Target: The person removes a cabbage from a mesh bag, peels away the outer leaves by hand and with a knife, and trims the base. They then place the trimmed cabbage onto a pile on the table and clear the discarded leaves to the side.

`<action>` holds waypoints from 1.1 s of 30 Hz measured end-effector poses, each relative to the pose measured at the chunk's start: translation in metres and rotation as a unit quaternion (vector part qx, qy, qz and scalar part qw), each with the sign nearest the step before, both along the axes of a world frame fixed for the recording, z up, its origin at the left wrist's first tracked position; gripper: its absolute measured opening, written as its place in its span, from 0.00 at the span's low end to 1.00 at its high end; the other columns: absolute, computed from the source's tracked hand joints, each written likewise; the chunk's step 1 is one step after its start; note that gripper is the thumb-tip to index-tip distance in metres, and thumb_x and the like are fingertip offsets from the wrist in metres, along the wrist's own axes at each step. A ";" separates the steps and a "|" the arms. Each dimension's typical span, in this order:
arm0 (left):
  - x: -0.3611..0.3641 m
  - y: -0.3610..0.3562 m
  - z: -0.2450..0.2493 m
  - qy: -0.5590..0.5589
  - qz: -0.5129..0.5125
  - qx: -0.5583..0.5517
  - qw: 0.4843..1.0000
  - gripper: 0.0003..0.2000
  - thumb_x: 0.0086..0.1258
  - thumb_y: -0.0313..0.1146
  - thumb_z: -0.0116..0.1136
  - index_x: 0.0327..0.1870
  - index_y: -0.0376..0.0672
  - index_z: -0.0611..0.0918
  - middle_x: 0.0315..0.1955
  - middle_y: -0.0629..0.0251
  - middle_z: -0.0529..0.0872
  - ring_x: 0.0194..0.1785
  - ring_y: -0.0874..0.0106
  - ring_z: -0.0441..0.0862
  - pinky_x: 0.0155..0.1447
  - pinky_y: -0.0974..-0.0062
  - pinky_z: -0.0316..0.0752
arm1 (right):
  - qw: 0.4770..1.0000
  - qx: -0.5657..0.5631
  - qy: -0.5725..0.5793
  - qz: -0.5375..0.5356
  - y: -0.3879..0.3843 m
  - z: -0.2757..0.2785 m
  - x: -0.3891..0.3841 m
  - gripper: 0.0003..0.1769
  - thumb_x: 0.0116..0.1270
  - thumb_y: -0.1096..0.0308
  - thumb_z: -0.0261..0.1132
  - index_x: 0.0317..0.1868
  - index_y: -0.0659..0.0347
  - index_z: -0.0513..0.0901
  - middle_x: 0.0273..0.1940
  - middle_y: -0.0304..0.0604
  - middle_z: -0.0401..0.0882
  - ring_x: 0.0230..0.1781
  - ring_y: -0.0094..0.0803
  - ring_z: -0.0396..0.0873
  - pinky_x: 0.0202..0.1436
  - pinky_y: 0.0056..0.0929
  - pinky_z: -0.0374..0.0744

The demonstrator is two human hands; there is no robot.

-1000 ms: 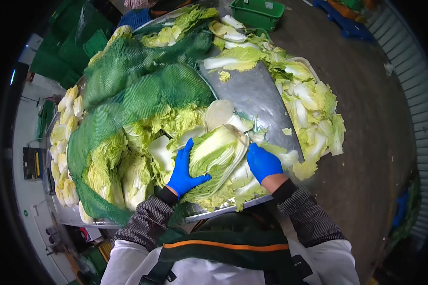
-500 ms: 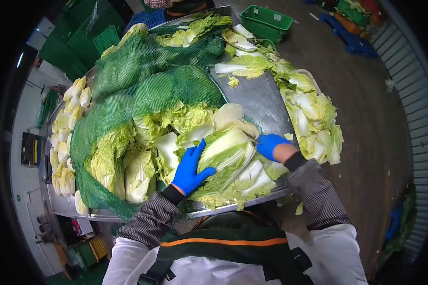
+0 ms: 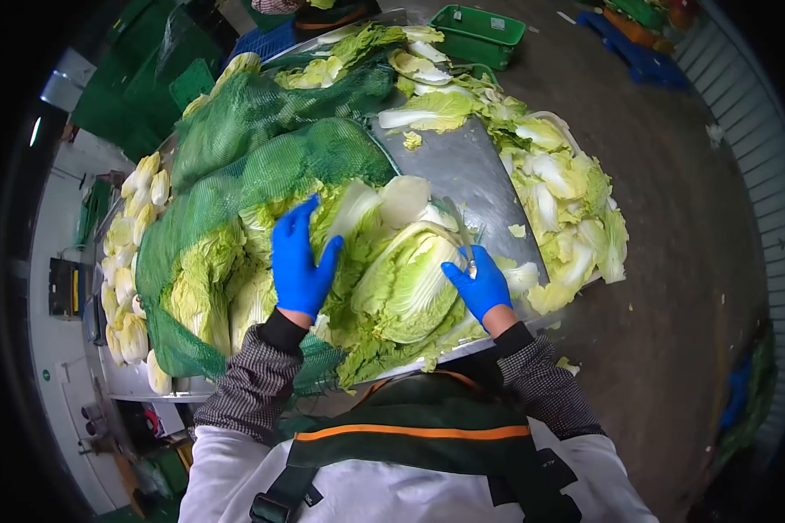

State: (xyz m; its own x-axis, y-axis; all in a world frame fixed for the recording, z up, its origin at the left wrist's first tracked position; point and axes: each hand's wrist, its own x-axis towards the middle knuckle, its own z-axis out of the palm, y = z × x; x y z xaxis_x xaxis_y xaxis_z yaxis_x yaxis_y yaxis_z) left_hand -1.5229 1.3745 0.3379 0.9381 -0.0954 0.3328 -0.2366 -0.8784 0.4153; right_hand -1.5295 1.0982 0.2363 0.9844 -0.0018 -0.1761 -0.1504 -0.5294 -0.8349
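Note:
A Chinese cabbage [image 3: 414, 283] with pale ribs and green leaf edges lies at the table's near edge, on loose leaves. My right hand [image 3: 483, 289], in a blue glove, is closed round a knife [image 3: 465, 235] beside the cabbage's right side; the blade points away from me. To the left, my gloved left hand [image 3: 296, 266] is open, fingers spread, above the cabbages in the green net bag [image 3: 262, 174] and apart from the trimmed one. A blurred pale leaf [image 3: 355, 207] is just right of it. Beyond the cabbage lies a pale round cut piece [image 3: 406, 200].
Loose leaves [image 3: 576, 200] heap along the table's right side. Several trimmed cabbages [image 3: 126, 279] line the left edge. A second net bag [image 3: 235, 122] lies farther back. On the floor beyond stands a green crate [image 3: 477, 37]. Part of another person shows at the top.
My left hand has let go of the cabbage and moved up and left, opening. The cabbage has turned. My right hand with the knife has shifted slightly left and nearer me.

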 end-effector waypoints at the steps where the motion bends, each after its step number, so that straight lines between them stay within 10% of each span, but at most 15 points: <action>1: -0.001 -0.015 0.008 -0.030 -0.051 -0.011 0.998 0.30 0.62 0.34 0.66 0.66 0.40 0.69 0.57 0.54 0.77 0.59 0.59 0.75 0.64 0.65 0.66 | 0.998 0.050 0.013 -0.018 -0.002 0.001 -0.003 0.31 0.57 0.44 0.68 0.49 0.62 0.74 0.41 0.55 0.80 0.41 0.49 0.80 0.47 0.40 0.76; 3: -0.020 -0.068 -0.008 0.181 -0.078 -0.242 0.950 0.27 0.63 0.33 0.64 0.64 0.39 0.71 0.52 0.53 0.78 0.55 0.57 0.76 0.62 0.65 0.69 | 0.997 0.057 0.027 -0.033 -0.009 -0.012 -0.009 0.30 0.58 0.46 0.68 0.49 0.62 0.75 0.40 0.54 0.80 0.40 0.47 0.80 0.46 0.39 0.77; 5: -0.021 -0.090 -0.044 0.189 -0.082 0.013 0.978 0.36 0.63 0.51 0.62 0.67 0.37 0.67 0.54 0.42 0.76 0.58 0.52 0.75 0.63 0.63 0.68 | 0.997 0.056 0.033 -0.047 -0.010 -0.024 -0.020 0.28 0.59 0.48 0.69 0.49 0.61 0.75 0.40 0.52 0.81 0.40 0.45 0.80 0.45 0.38 0.77; 12: 0.040 -0.054 -0.087 0.400 -0.104 -0.214 0.885 0.45 0.61 0.59 0.60 0.70 0.33 0.59 0.63 0.39 0.69 0.66 0.51 0.69 0.68 0.63 0.64 | 0.954 0.222 0.170 -0.104 0.002 -0.015 -0.018 0.33 0.58 0.50 0.68 0.59 0.59 0.72 0.47 0.54 0.81 0.45 0.46 0.81 0.49 0.39 0.77; 25: 0.045 -0.031 -0.107 0.359 -0.090 -0.249 0.895 0.37 0.68 0.51 0.58 0.71 0.40 0.60 0.58 0.49 0.76 0.61 0.62 0.75 0.64 0.67 0.68 | 0.991 0.053 0.116 -0.029 -0.007 -0.037 -0.012 0.31 0.54 0.65 0.60 0.61 0.53 0.71 0.44 0.56 0.81 0.44 0.52 0.81 0.47 0.42 0.78; 30: 0.008 -0.097 -0.071 0.212 0.024 -0.002 0.977 0.51 0.52 0.61 0.66 0.72 0.40 0.56 0.54 0.39 0.77 0.57 0.45 0.75 0.62 0.57 0.70 | 0.996 0.075 0.034 -0.033 0.006 -0.015 -0.017 0.33 0.54 0.67 0.59 0.64 0.54 0.69 0.39 0.57 0.82 0.42 0.52 0.81 0.46 0.44 0.78; 33: 0.027 -0.072 -0.069 0.291 -0.013 -0.163 0.943 0.47 0.52 0.55 0.70 0.68 0.38 0.62 0.53 0.47 0.79 0.55 0.55 0.78 0.59 0.62 0.73 | 0.992 0.113 0.027 -0.040 -0.006 -0.014 -0.012 0.31 0.55 0.67 0.59 0.63 0.54 0.71 0.38 0.56 0.81 0.41 0.51 0.81 0.44 0.42 0.78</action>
State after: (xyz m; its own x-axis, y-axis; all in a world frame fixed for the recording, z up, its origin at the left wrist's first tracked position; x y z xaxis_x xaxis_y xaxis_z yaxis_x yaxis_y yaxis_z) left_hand -1.4957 1.3028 0.2690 0.9696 -0.1029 -0.2219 0.0947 -0.6786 0.7284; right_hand -1.5415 1.0924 0.2227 0.9718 -0.0337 -0.2333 -0.2318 -0.3151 -0.9203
